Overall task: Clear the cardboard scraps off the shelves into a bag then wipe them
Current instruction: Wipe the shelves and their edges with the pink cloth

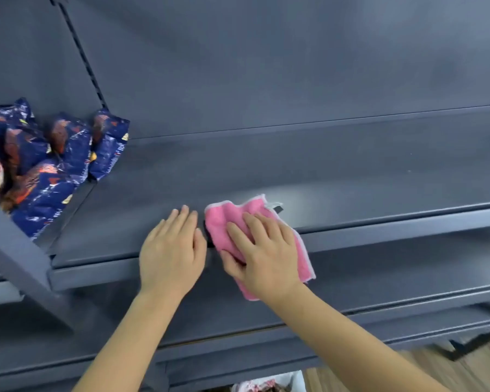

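A dark grey metal shelf runs across the view. A pink cloth with a pale edge lies over the shelf's front lip. My right hand presses flat on the cloth, thumb tucked under its lower fold. My left hand rests flat on the shelf just left of the cloth, fingers together, holding nothing. A small white tag sticks out behind the cloth. No cardboard scraps show on this shelf.
Blue snack packets are piled at the shelf's left end, past an upright divider. Lower shelves step out below. A white bag or box with patterned contents sits on the wooden floor at the bottom.
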`<state>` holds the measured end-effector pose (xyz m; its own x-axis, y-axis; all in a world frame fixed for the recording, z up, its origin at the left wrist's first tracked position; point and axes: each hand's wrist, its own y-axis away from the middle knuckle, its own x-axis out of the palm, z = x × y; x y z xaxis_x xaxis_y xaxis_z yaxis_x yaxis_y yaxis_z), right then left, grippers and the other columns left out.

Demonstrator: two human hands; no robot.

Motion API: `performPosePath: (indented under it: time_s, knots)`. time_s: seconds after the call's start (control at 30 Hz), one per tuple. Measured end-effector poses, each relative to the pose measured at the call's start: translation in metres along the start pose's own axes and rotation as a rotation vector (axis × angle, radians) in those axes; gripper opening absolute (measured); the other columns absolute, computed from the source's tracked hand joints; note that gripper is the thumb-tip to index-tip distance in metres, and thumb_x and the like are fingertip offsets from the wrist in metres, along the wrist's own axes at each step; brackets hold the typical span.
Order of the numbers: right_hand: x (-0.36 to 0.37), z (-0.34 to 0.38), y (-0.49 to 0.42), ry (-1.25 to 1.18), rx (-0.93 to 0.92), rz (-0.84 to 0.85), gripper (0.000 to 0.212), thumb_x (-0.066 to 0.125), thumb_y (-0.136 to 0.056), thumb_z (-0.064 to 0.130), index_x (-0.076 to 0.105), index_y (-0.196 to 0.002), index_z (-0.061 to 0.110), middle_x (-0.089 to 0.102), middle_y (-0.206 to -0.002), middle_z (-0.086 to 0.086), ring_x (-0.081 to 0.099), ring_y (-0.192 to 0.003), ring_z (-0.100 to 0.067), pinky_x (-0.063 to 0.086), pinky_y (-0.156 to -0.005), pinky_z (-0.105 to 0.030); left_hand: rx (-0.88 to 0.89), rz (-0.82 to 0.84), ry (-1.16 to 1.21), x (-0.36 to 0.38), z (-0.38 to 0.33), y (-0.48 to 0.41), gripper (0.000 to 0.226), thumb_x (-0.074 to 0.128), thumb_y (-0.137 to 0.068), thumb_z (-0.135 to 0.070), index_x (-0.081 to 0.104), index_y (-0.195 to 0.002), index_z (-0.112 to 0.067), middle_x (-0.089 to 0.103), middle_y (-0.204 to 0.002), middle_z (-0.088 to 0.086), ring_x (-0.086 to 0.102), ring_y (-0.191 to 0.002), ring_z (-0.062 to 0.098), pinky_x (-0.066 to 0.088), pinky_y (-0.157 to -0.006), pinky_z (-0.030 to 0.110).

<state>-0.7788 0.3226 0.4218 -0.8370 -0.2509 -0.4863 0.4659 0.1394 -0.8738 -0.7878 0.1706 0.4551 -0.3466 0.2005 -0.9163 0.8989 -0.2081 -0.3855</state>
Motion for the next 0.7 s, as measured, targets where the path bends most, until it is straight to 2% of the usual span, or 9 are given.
performPosePath:
  time_s: [0.13,0.23,0.3,0.4,0.47,0.57,0.7]
  knots:
    - [-0.011,-0.041,0.007,0.051,-0.102,-0.047,0.035,0.047,-0.084,0.041,0.075,-0.084,0.021,0.072,-0.085,-0.004,0.065,-0.073,-0.023,0.037,-0.064,-0.029,-0.015,-0.079,-0.046,0.002,0.002,0.004,0.049,0.032,-0.085,-0.017,0.072,-0.101,0.005,0.071,-0.106,0.021,0.070,-0.097,0.036,0.055,-0.082,0.046]
    - [-0.030,-0.103,0.020,0.163,-0.060,-0.123,0.038,0.042,-0.090,0.038,0.074,-0.086,0.018,0.072,-0.083,-0.009,0.055,-0.078,-0.022,0.036,-0.063,-0.031,-0.025,-0.109,-0.021,0.005,-0.002,0.003,0.048,0.032,-0.085,-0.015,0.073,-0.099,0.005,0.072,-0.105,0.021,0.070,-0.095,0.037,0.055,-0.082,0.045]
    - [-0.037,-0.121,0.023,0.175,0.000,-0.141,0.039,0.040,-0.092,0.035,0.073,-0.086,0.017,0.072,-0.082,-0.010,0.055,-0.076,-0.023,0.037,-0.064,-0.031,-0.040,-0.139,-0.015,0.007,-0.004,0.001,0.048,0.033,-0.084,-0.015,0.073,-0.098,0.005,0.072,-0.104,0.020,0.071,-0.095,0.036,0.055,-0.081,0.045]
    - [-0.031,-0.098,0.018,0.136,0.131,-0.164,0.040,0.041,-0.090,0.031,0.076,-0.078,0.016,0.071,-0.080,-0.006,0.060,-0.077,-0.025,0.040,-0.065,-0.032,-0.040,-0.172,-0.033,0.010,-0.004,0.000,0.047,0.033,-0.083,-0.015,0.074,-0.097,0.005,0.072,-0.102,0.020,0.071,-0.094,0.036,0.055,-0.081,0.044]
    - [-0.019,-0.064,0.015,0.075,0.147,-0.159,0.031,0.048,-0.084,0.028,0.077,-0.078,0.018,0.071,-0.082,-0.006,0.063,-0.076,-0.027,0.043,-0.066,-0.033,-0.039,-0.175,-0.028,0.011,-0.003,0.001,0.048,0.033,-0.084,-0.015,0.073,-0.097,0.006,0.072,-0.103,0.021,0.071,-0.094,0.036,0.055,-0.082,0.044]
    - [-0.003,-0.030,0.010,-0.010,0.084,-0.151,0.025,0.054,-0.078,0.031,0.077,-0.077,0.021,0.072,-0.082,-0.002,0.061,-0.073,-0.022,0.044,-0.069,-0.031,-0.041,-0.202,-0.019,0.012,-0.001,0.002,0.049,0.031,-0.085,-0.015,0.072,-0.101,0.007,0.071,-0.106,0.022,0.069,-0.097,0.038,0.054,-0.084,0.046]
    - [-0.021,-0.072,0.018,0.031,-0.062,-0.145,0.032,0.048,-0.084,0.033,0.077,-0.081,0.021,0.073,-0.083,-0.004,0.063,-0.076,-0.022,0.041,-0.068,-0.029,-0.038,-0.260,-0.024,0.013,0.001,0.003,0.050,0.029,-0.086,-0.015,0.071,-0.104,0.007,0.070,-0.109,0.022,0.068,-0.100,0.038,0.053,-0.086,0.046]
